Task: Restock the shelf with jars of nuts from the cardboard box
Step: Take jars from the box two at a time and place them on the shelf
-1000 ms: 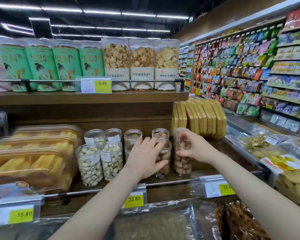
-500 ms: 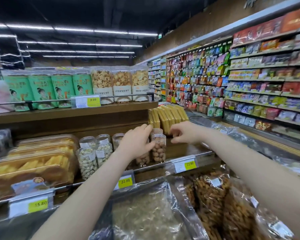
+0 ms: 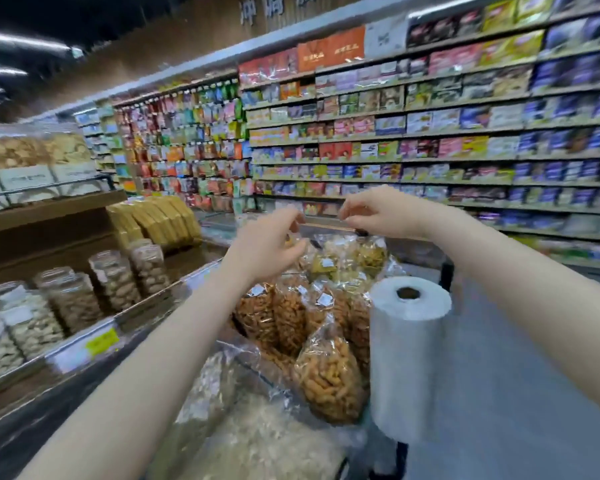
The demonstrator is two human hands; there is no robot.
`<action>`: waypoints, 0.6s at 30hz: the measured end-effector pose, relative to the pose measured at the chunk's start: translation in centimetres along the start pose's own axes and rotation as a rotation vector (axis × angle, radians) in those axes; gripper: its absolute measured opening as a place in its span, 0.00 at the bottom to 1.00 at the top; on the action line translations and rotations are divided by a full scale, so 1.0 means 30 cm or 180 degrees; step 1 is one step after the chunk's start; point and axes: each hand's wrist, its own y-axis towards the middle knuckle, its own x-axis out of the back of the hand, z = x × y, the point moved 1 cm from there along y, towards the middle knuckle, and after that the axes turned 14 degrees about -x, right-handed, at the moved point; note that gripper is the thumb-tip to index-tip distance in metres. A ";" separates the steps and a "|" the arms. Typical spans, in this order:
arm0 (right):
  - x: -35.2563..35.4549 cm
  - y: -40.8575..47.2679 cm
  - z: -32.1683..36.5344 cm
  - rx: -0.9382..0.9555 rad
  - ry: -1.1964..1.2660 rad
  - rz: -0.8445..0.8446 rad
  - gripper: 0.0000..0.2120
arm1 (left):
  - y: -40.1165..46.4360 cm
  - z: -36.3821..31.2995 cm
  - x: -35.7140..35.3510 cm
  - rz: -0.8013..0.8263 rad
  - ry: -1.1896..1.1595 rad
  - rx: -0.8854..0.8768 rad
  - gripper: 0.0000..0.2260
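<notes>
Clear jars of nuts stand in rows on the wooden shelf at the left, the nearest ones holding pale nuts. My left hand hangs in the air to the right of the shelf, fingers loosely curled, holding nothing. My right hand is raised beside it, also empty with relaxed fingers. Both hands are off the jars. The picture is blurred by motion. No cardboard box shows.
Bags of fried snacks fill a bin below my arms. A white roll of plastic bags stands at its right edge. Yellow packs lean at the shelf's far end. Across the aisle runs a long wall of packaged goods.
Both hands have left the jars on the shelf and swung right, empty. The view has turned right toward the aisle and the snack bin.
</notes>
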 end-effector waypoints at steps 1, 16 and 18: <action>0.019 -0.082 -0.044 -0.0144 -0.0060 0.0027 0.13 | 0.022 -0.063 -0.029 -0.0002 -0.0143 -0.0132 0.11; 0.037 -1.125 -0.779 -0.2435 0.0337 -0.0060 0.12 | 0.281 -0.905 -0.596 0.0483 -0.1584 -0.1568 0.15; 0.011 -1.230 -0.889 -0.2710 0.0400 -0.0021 0.13 | 0.322 -1.015 -0.694 0.0644 -0.1677 -0.1662 0.15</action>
